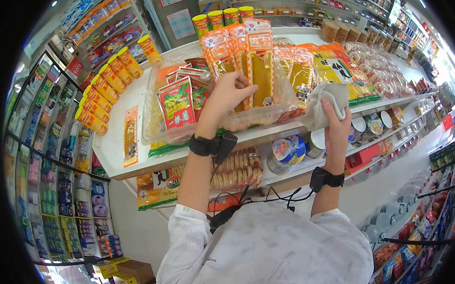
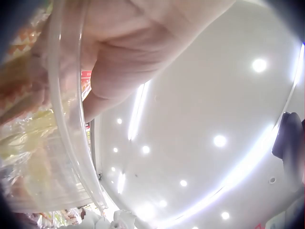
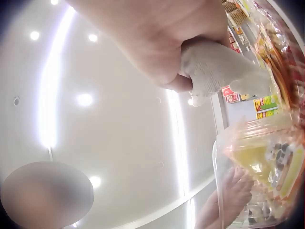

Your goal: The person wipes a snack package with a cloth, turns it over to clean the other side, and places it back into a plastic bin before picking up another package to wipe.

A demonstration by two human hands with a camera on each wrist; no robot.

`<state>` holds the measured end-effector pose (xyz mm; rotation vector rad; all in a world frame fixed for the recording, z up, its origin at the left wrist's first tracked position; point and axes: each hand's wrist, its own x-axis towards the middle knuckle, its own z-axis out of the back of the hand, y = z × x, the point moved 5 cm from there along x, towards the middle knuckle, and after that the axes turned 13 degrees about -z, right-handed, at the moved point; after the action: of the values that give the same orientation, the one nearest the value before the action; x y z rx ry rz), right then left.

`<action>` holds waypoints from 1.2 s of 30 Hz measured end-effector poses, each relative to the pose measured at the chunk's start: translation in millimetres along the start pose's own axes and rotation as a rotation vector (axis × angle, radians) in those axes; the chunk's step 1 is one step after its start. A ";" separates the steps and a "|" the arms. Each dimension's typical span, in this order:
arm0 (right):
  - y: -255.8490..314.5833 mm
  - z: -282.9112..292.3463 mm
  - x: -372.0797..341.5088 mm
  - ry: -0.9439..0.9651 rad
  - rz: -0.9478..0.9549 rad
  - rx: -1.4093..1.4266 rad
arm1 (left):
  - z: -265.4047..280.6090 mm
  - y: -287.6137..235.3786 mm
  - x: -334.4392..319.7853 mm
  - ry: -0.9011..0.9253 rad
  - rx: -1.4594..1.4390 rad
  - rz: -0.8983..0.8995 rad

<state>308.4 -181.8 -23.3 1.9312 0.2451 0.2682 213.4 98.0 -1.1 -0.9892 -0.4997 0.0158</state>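
1. Left hand (image 1: 228,94): I see the fingers bent against the upright orange packets (image 1: 262,75), thumb pointing across one of them. The fingertips are hidden, so I cannot tell whether they pinch a packet. My left wrist view gives only the palm and thumb beside the clear wall of the bin (image 2: 69,95).
2. Right hand (image 1: 337,127): I have its fingers curled round a pale cloth (image 1: 316,109), bunched up and held just in front of the counter (image 1: 111,155), right of the bin.
3. The orange packets stand in the right part of the bin; red packets (image 1: 176,104) lean in its left part.
4. Left of the bin, I see a lone packet (image 1: 131,138) flat on the counter, then a row of yellow cans (image 1: 109,76).
5. Right of the bin lie yellow bags (image 1: 335,65).
6. Below the counter are biscuits (image 1: 236,171) and a blue-lidded tub (image 1: 289,150).
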 end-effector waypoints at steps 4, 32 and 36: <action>0.9 -7.3 -6.6 0.021 -0.005 -0.049 | 12.3 -16.5 -4.1 -0.305 0.000 -0.184; -18.7 -122.8 -118.3 1.008 -0.392 -0.062 | 33.1 -91.8 -119.7 -0.962 -0.185 -0.237; -13.9 -127.8 -115.5 0.955 -0.244 -0.169 | 30.6 -96.2 -125.1 -0.992 -0.233 -0.208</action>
<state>159.3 -98.0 1.4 1.4592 1.0346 1.0013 69.7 39.1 40.1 -1.1137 -1.5378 0.2771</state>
